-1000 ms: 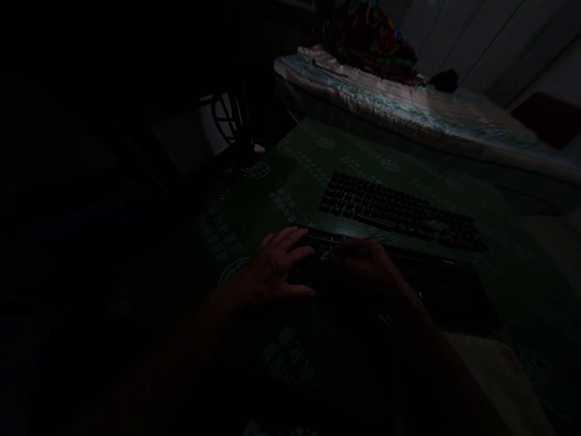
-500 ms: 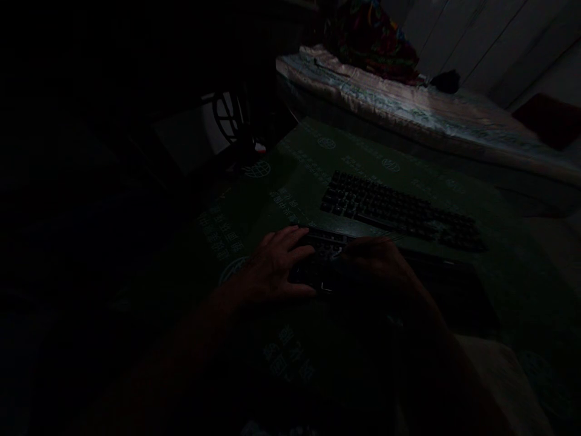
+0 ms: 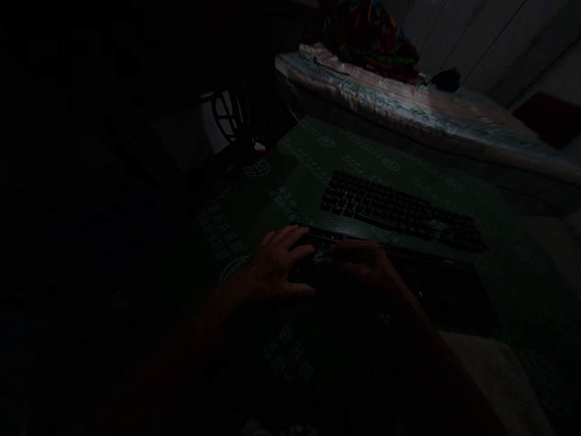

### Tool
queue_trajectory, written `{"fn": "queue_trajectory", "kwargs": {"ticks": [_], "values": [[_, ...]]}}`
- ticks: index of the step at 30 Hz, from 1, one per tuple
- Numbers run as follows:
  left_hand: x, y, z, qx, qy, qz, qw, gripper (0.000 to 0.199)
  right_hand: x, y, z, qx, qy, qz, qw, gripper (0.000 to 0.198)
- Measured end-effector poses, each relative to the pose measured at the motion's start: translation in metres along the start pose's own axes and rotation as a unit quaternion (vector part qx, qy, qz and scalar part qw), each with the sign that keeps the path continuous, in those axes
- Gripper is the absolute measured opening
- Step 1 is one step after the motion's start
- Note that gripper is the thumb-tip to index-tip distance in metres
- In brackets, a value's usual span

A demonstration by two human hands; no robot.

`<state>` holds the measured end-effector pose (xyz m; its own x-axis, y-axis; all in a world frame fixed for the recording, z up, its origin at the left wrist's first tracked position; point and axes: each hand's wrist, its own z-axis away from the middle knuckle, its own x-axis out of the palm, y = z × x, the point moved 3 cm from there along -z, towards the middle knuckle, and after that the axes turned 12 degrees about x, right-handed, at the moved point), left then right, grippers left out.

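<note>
A dark keyboard base (image 3: 458,287) lies across the green printed sheet, in very dim light. On its left end rests my left hand (image 3: 275,264), fingers spread and thumb apart, lying against it. My right hand (image 3: 363,263) is curled over the base just right of the left fingers. Whatever the right fingers hold is lost in shadow; a small pale glint shows near their tips. Beyond the base, black keycaps (image 3: 385,206) are laid out in keyboard rows on the sheet.
The green sheet (image 3: 290,163) carries white lettering and globe prints. Behind it stands a mattress (image 3: 385,103) with patterned cloth (image 3: 376,48) on top. A round fan-like grille (image 3: 224,115) is at the back left. Pale cloth (image 3: 490,369) lies at the lower right.
My right hand has moved left along the base, closer to my left hand. The left hand stays in place, and the keycaps have not moved.
</note>
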<state>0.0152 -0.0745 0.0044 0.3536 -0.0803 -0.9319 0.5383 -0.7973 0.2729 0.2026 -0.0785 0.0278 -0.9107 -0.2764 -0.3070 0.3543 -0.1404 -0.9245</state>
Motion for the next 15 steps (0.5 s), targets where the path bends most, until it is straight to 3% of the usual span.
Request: {"fn": "queue_trajectory", "kwargs": {"ticks": [4, 11, 15], "values": [[-0.0008, 0.0004, -0.0002, -0.008, -0.003, 0.002, 1.000, 0.064, 0.0124, 0.0022, -0.0023, -0.006, -0.016, 0.034, 0.999, 0.012], [0.0008, -0.0007, 0.0004, -0.002, 0.001, 0.001, 1.000, 0.066, 0.0055, 0.0022, 0.0002, 0.023, -0.035, 0.048, 0.998, 0.010], [0.0007, -0.0008, 0.0005, -0.005, -0.005, 0.005, 1.000, 0.065, 0.0097, 0.0020, -0.0008, -0.003, -0.030, 0.045, 0.999, 0.011]]}}
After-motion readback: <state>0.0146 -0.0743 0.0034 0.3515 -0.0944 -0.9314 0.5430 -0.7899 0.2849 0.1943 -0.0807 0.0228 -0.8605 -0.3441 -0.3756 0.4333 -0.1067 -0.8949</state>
